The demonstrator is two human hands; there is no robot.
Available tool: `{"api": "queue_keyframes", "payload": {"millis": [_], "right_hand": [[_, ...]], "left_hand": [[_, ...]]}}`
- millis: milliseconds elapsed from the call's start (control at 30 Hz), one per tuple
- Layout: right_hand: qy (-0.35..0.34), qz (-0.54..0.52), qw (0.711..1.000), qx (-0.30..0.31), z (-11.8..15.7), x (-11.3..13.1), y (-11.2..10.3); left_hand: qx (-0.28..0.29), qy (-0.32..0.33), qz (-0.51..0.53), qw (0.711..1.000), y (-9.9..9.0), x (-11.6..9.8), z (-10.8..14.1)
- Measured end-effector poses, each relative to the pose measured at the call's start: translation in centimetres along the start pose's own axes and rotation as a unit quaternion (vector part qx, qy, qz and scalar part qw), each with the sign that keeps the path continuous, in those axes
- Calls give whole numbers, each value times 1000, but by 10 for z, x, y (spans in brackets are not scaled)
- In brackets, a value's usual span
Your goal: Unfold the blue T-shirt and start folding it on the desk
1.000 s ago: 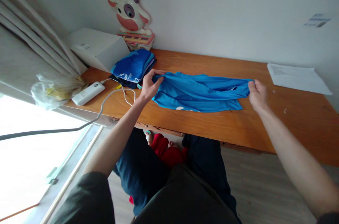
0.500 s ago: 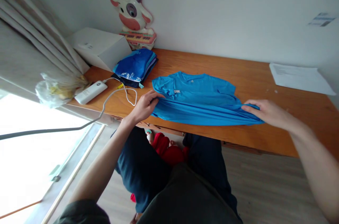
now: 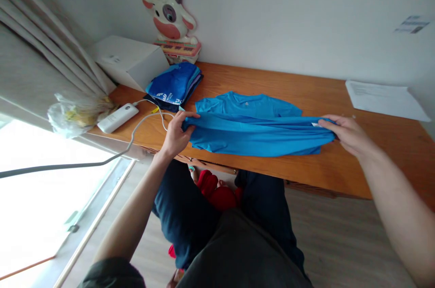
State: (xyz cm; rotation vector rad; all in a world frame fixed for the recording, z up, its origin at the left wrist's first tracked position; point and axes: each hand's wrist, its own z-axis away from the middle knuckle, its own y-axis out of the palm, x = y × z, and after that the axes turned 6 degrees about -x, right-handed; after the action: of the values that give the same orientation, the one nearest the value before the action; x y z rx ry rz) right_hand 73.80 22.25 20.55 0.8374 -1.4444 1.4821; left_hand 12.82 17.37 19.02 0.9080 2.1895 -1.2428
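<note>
Half-folded blue T-shirt on desk

A home room is showing here: a wooden desk is standing by curtains, bearing a cow toy and folded clothes

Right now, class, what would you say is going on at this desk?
A person is handling a bright blue T-shirt spread on a wooden desk. The left hand pinches one end of a fold in the cloth and the right hand pinches the other, with the fold lifted across the shirt. At the back left lie a stack of folded blue clothes, a white box and a cow-shaped toy; sheets of paper lie far right.
</note>
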Motion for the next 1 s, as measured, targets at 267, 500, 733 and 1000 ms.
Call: {"api": "queue_keyframes", "payload": {"millis": [267, 500, 733, 1000], "right_hand": [[-53, 9, 994, -93, -44, -39, 41], [-46, -84, 993, 74, -33, -34, 52], [-13, -49, 999, -16, -39, -45, 50], [-16, 33, 999, -33, -40, -56, 52]], "left_hand": [[6, -19, -9, 1000, 31, 29, 10], [0, -107, 68, 992, 45, 51, 21], [3, -147, 60, 987, 44, 67, 22], [-45, -123, 45, 990, 46, 68, 37]]}}
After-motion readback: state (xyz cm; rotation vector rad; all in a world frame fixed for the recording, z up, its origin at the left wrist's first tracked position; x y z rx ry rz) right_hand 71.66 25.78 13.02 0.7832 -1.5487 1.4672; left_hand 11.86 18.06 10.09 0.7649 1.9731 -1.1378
